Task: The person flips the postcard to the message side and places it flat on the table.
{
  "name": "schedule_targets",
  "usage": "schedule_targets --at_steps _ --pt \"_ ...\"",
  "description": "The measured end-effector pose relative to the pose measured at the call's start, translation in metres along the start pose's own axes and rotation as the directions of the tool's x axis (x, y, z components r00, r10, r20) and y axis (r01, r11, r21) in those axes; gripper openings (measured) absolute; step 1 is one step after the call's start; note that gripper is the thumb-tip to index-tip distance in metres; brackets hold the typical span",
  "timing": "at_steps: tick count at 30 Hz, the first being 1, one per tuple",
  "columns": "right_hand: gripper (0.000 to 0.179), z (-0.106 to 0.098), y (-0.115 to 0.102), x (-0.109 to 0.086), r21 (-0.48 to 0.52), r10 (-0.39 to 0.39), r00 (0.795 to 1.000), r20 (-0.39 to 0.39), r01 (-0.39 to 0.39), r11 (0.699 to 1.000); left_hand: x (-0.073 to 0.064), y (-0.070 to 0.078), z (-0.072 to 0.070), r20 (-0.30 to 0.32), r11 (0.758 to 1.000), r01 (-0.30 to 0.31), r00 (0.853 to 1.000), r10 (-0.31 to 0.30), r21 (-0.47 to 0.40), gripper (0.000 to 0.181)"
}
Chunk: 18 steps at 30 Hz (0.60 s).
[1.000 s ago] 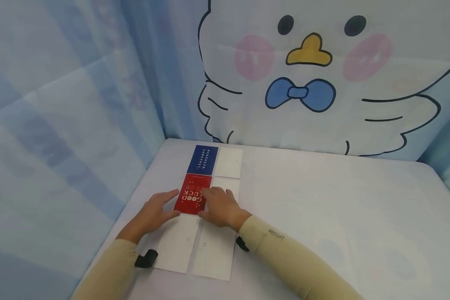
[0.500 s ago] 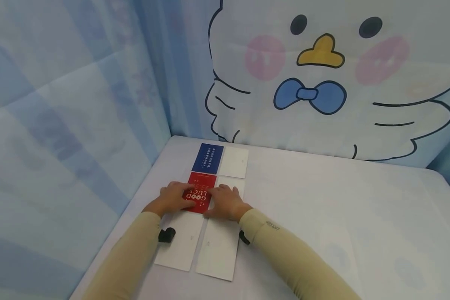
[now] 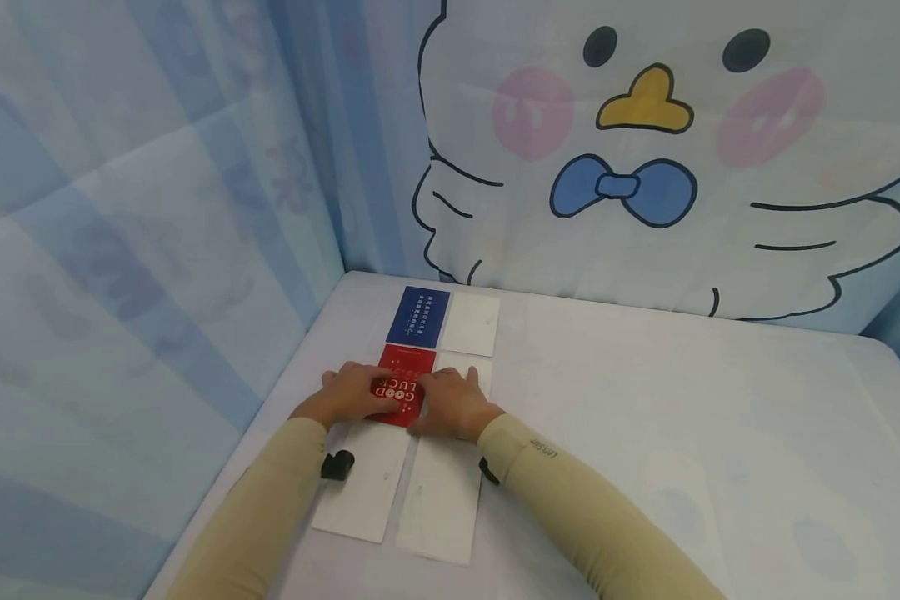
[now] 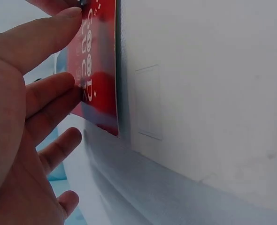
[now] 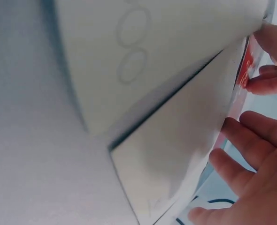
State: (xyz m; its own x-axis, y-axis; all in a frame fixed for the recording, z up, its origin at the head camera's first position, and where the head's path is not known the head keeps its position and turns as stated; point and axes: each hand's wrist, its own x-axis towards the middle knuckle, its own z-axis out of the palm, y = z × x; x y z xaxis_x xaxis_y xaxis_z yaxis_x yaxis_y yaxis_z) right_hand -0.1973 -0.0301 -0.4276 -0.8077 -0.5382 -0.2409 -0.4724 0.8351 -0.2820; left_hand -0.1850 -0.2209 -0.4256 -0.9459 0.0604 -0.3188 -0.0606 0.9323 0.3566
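A red card (image 3: 412, 360) printed "GOOD LUCK" lies in the left column of a flat two-column layout. My left hand (image 3: 348, 393) reaches over its left side, and the left wrist view shows its thumb and two fingers (image 4: 65, 26) touching the printed face. At the card's right edge my right hand (image 3: 453, 402) lies over the neighbouring white card (image 3: 471, 363), partly hiding it. One of its fingertips meets the red surface (image 5: 244, 70) in the right wrist view. Neither hand curls round anything.
Behind the red card are a blue card (image 3: 420, 317) with white lettering and a white card (image 3: 471, 325). Two longer white cards (image 3: 363, 492) lie in front, a narrow gap between them. A light cloth covers the table (image 3: 645, 433); printed curtains (image 3: 180, 208) border its left and back.
My left hand has come rightward from beside the red card onto it. The right hand stays by the card's right edge. The head view has shifted slightly.
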Motion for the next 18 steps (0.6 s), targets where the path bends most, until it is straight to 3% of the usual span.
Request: schedule_targets --at_steps 9,18 --pt "0.073 -0.0012 -0.0032 -0.0020 -0.038 -0.006 1.000 0.006 0.006 0.999 0.0008 0.0008 0.0013 0.015 1.000 -0.012 1.000 0.012 0.003 0.070" --pt "0.067 0.0000 0.0004 -0.0024 -0.054 -0.081 0.996 -0.022 0.080 0.995 -0.0012 0.0007 -0.0012 0.019 1.000 -0.008 1.000 0.008 0.000 0.068"
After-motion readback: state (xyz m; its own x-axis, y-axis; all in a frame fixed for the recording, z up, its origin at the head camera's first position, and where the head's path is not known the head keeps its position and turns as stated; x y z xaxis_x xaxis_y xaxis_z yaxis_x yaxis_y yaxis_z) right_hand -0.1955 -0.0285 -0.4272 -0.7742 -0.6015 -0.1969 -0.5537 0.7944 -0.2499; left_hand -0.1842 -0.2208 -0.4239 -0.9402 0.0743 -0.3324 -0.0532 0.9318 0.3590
